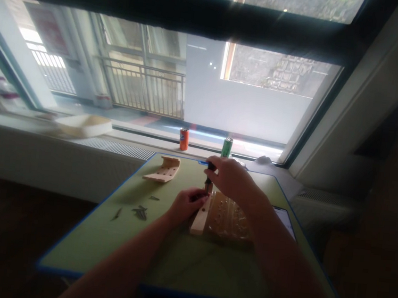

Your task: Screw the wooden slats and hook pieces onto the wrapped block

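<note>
My right hand (222, 166) is wrapped round the dark handle of a screwdriver (211, 166), held upright with its tip down. Below it lies a pale wooden strip (199, 223) with a dark hole in it. The fingers of my left hand (188, 201) are closed at the strip's far end, close to the screwdriver's tip; whether a screw is between them is hidden. Right of the strip sits a clear plastic tray (225, 218) with small parts in its compartments. Loose screws (140, 212) lie in a small pile left of my left hand.
An assembled wooden piece with holes (164, 171) stands at the table's far left. A phone (284, 220) lies at the right edge. Behind the green table (110, 248), an orange can (184, 139) and a green can (226, 147) stand by the window, with a shallow pale container (84, 125) leftward.
</note>
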A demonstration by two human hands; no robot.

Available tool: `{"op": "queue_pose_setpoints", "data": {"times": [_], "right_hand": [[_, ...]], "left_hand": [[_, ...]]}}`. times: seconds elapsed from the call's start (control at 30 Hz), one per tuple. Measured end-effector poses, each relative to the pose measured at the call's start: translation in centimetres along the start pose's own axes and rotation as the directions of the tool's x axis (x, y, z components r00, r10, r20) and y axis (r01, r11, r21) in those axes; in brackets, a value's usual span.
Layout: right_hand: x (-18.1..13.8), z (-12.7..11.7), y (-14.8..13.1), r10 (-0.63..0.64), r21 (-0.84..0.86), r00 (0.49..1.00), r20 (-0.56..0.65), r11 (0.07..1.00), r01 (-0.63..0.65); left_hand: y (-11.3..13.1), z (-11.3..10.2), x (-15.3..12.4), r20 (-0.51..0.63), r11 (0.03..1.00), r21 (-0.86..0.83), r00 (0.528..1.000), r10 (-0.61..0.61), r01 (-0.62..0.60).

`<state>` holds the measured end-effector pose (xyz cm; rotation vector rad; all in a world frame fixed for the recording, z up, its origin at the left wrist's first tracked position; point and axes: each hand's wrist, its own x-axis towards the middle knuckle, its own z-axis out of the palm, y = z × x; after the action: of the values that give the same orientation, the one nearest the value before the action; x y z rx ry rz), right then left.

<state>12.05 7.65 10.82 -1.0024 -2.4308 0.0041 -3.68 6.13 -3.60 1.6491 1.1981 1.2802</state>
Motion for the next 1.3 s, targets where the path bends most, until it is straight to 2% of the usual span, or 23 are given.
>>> {"op": "queue_pose_setpoints", "data": {"times": [0.53,0.87,1.1,1.3], "right_hand": [[0.1,0.4,0.8,-0.008,0.045,1.0,0.001,0.999,0.008],[0.2,-0.4,0.0,-0.098,0.079,0.995,0.008,0.992,0.097],[0.2,-0.3,0.4,-0.014,-0.029,1.0,-0.025,1.0,0.013],[-0.1,-0.9,-0.1,-0.158,0.099,0.987,-0.019,0.982,0.159]], "left_hand": [[0.0,0.1,-0.2,-0.052,0.999,0.041,0.999,0.009,-0.007],[-0.1,0.0,-0.2,-0.019,0.999,0.033,1.0,0.007,-0.006],[-0.1,0.0,-0.1,-0.023,1.0,-0.008,1.0,-0.004,0.004],[-0.3,-0.1,0.0,-0.006,1.0,-0.015,1.0,0.001,-0.001]]}}
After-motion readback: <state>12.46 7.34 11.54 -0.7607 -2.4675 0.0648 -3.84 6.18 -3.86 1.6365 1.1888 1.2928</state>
